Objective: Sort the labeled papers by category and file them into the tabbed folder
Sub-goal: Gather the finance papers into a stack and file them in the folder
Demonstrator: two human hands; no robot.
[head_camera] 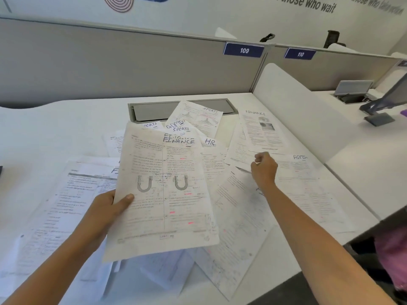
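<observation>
Definitely an office: grey cubicle partitions (110, 62) with number plates 109 (244, 50) and 110 (300, 54) run along the back edge of the white desk (55, 128). Slogan lettering (308, 5) on the wall, a cable hatch (152, 111) in the desk, papers (262, 130) headed FINANCE, HR, ADMIN.

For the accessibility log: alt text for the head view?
The left hand holds up a FINANCE sheet, thumb on its front. The right hand, fingers curled, reaches to loose papers marked SPORTS, ADMIN, HR and FINANCE, spread over a white desk; whether it grips one is unclear.
</observation>
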